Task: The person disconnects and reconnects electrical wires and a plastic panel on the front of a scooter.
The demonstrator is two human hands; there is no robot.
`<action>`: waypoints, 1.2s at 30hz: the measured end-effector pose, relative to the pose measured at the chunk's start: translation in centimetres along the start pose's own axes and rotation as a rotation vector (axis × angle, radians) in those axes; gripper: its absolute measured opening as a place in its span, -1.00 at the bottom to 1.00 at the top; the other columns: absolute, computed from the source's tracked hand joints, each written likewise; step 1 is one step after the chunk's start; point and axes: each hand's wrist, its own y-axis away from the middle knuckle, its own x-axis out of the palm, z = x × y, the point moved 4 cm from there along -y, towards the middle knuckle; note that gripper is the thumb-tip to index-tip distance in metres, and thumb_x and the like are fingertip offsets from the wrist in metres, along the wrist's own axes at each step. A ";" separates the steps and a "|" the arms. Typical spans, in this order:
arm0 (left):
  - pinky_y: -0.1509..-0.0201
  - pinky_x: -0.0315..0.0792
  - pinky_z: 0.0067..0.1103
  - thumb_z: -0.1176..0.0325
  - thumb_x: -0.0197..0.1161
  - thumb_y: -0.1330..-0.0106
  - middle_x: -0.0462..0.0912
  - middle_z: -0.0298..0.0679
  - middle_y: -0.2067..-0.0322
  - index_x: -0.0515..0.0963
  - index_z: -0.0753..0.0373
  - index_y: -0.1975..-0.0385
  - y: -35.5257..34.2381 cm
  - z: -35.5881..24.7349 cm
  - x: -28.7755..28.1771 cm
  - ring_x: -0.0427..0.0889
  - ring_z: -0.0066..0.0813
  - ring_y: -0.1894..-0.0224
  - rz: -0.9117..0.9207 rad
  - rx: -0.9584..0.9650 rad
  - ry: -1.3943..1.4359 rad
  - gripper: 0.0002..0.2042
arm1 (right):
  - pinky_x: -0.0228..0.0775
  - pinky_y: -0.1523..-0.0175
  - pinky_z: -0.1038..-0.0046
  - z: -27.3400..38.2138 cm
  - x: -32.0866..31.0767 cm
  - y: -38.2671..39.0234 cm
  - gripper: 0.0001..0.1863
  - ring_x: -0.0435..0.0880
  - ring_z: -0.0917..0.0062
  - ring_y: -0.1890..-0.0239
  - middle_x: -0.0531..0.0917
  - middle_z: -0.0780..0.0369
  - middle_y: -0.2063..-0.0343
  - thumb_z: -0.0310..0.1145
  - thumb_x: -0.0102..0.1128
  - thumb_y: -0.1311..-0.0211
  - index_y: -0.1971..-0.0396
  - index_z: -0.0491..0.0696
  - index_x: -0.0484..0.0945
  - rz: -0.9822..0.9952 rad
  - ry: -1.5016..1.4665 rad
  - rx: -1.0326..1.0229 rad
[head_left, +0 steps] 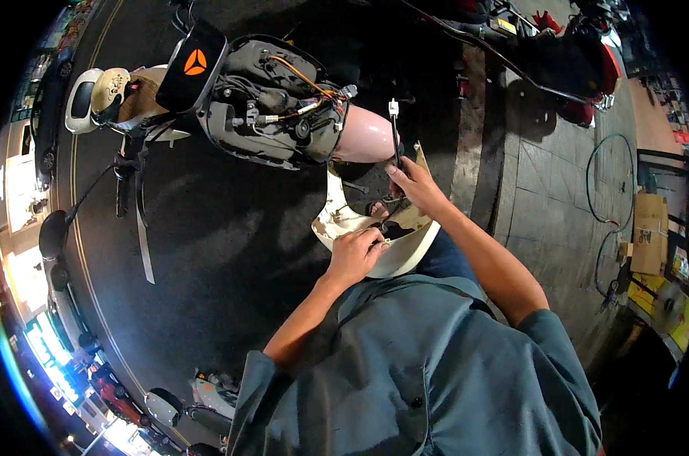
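Note:
A curved cream body panel (401, 261), shaped like a deep U, lies against my front with its hollow side up. My left hand (354, 256) is closed over its near left rim, the fingertips reaching inside. Above the hollow, my right hand (417, 188) pinches a black cable (396, 140) between thumb and fingers. From that grip the cable stands up to a white plug connector (393, 108). More dark wire runs down into the panel, partly hidden by my hands. Just beyond is a scooter (276, 114) with its cover off, showing wiring and an orange cable (291, 68).
The scooter's pink rounded panel (367, 135) sits close to my right hand. Its handlebar and a mirror (53, 234) reach left over dark asphalt (230, 251). Paving and a cardboard box (649, 232) lie to the right. Another parked scooter (580, 83) stands far right.

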 end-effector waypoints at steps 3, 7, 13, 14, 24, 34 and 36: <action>0.33 0.45 -0.31 0.28 0.29 -0.25 0.63 -0.13 0.49 0.54 0.24 0.39 -1.5 1.1 -1.0 0.64 -0.11 0.41 -0.005 -0.062 0.002 -0.83 | 0.34 0.40 0.48 0.9 0.9 -3.2 -0.64 0.47 0.64 0.54 0.51 0.30 0.58 -0.12 0.01 -0.49 0.21 -0.17 0.48 -0.004 -0.023 -0.068; 0.32 0.45 -0.29 0.27 0.28 -0.25 0.63 -0.12 0.49 0.54 0.24 0.37 -4.3 2.9 -2.2 0.64 -0.08 0.40 -0.016 -0.176 0.012 -0.83 | 0.34 0.42 0.47 1.4 2.0 -7.8 -0.64 0.47 0.62 0.59 0.52 0.30 0.62 -0.13 -0.02 -0.50 0.26 -0.17 0.49 0.008 0.000 -0.057; 0.28 0.47 -0.29 0.32 0.24 -0.28 0.64 -0.09 0.48 0.53 0.26 0.35 -8.8 4.8 -3.3 0.65 -0.05 0.38 -0.014 -0.151 -0.021 -0.86 | 0.31 0.53 0.55 2.9 2.0 -13.8 -0.76 0.47 0.66 0.63 0.53 0.30 0.62 -0.25 -0.05 -0.51 0.13 -0.10 0.49 0.072 -0.207 0.054; 0.28 0.47 -0.29 0.32 0.24 -0.28 0.65 -0.08 0.48 0.52 0.26 0.35 -9.5 5.6 -3.0 0.65 -0.05 0.38 -0.013 -0.182 -0.011 -0.86 | 0.31 0.53 0.56 2.3 1.5 -15.0 -0.77 0.47 0.67 0.64 0.53 0.30 0.61 -0.26 -0.05 -0.51 0.11 -0.10 0.48 0.060 -0.253 0.077; 0.28 0.48 -0.27 0.32 0.29 -0.29 0.67 -0.02 0.40 0.52 0.28 0.32 -13.6 9.8 -4.1 0.66 0.05 0.31 -0.012 -0.317 0.096 -0.84 | 0.27 0.56 0.58 0.5 1.2 -23.1 -0.83 0.41 0.69 0.63 0.61 0.33 0.49 -0.29 0.16 -0.32 0.22 -0.07 0.59 0.067 -0.204 0.385; 0.20 0.49 -0.32 0.25 0.29 -0.29 0.68 -0.05 0.37 0.56 0.29 0.27 -13.8 13.1 -5.9 0.67 -0.06 0.29 0.175 -0.328 0.183 -0.78 | 0.51 0.30 0.37 -10.1 5.9 -29.5 -0.57 0.71 0.42 0.40 0.70 0.12 0.37 -0.40 0.23 -0.12 -0.04 -0.08 0.56 -0.135 0.080 0.556; 0.19 0.49 -0.33 0.25 0.28 -0.29 0.68 -0.06 0.37 0.56 0.29 0.28 -14.1 13.5 -6.3 0.67 -0.09 0.29 0.200 -0.336 0.207 -0.78 | 0.52 0.26 0.35 -11.4 7.1 -30.4 -0.53 0.71 0.39 0.36 0.72 0.11 0.34 -0.36 0.32 -0.08 -0.05 -0.07 0.55 -0.149 0.017 0.542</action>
